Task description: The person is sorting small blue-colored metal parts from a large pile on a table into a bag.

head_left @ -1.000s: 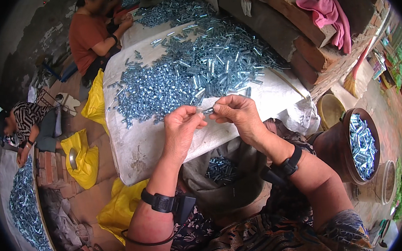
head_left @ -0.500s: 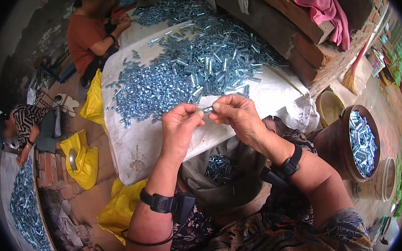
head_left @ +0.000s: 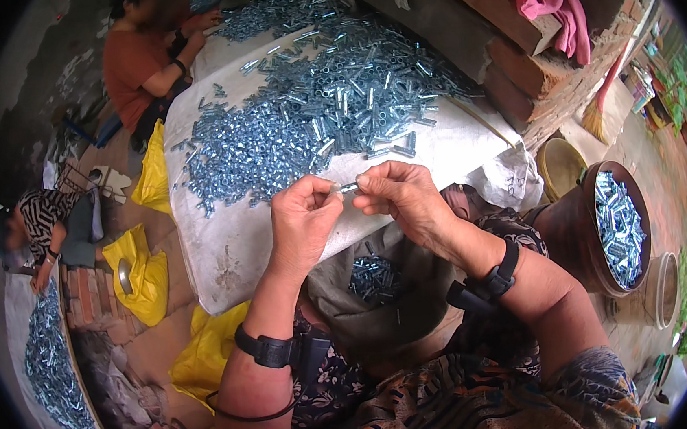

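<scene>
My left hand and my right hand meet over the near edge of the white-covered table. Between their pinched fingertips is a small shiny metal sleeve, lying nearly level. The left fingers grip its left end and the right fingers its right end; whether it is one piece or two joined is too small to tell. Just beyond lie a heap of short silvery metal pieces and, to its right, longer metal tubes. Below my hands a grey cloth sack holds several metal sleeves.
At right stands a brown bucket full of metal sleeves, beside a pale bucket. Yellow bags lie at left. A person in orange works at the far left; another person sits by a second heap.
My hands stay pinched on the sleeve and have shifted very slightly left. The whole view has moved a little. The person in orange has moved their hands.
</scene>
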`<state>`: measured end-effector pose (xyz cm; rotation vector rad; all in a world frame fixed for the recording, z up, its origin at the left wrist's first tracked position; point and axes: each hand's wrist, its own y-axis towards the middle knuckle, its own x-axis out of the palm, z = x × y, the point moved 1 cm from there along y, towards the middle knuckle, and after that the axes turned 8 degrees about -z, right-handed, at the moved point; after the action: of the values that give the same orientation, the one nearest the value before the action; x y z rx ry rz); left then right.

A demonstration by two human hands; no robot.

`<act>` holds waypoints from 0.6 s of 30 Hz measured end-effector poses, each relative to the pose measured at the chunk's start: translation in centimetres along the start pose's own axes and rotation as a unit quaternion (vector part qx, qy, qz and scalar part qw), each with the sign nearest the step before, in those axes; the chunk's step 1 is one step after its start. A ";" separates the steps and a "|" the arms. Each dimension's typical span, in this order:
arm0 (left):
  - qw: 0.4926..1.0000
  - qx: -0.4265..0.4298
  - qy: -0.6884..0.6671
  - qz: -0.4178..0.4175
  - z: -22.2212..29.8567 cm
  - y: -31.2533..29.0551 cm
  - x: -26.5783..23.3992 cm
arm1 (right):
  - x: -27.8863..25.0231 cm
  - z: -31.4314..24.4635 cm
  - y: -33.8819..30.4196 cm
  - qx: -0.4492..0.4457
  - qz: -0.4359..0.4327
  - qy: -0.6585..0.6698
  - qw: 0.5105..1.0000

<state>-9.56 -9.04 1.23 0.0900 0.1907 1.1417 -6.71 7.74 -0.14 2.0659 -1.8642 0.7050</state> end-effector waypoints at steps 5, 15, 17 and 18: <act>0.989 -0.063 -0.130 -0.009 1.1 0.2 0.5 | -0.5 -0.6 -0.1 -0.004 0.000 0.018 1.000; 0.990 -0.098 -0.095 -0.044 0.6 -0.3 0.3 | -1.4 -0.1 -0.3 -0.027 -0.062 -0.022 0.997; 0.980 -0.084 -0.143 -0.109 0.4 -0.7 0.3 | -2.0 -0.3 -0.7 0.002 -0.074 -0.009 0.997; 0.980 -0.083 -0.142 -0.109 0.4 -0.8 0.4 | -2.3 -0.3 -0.8 0.032 -0.087 0.004 0.996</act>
<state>-8.57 -9.01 1.47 0.0807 -0.1466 0.9108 -6.08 9.97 -0.96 2.2286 -1.6515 0.7372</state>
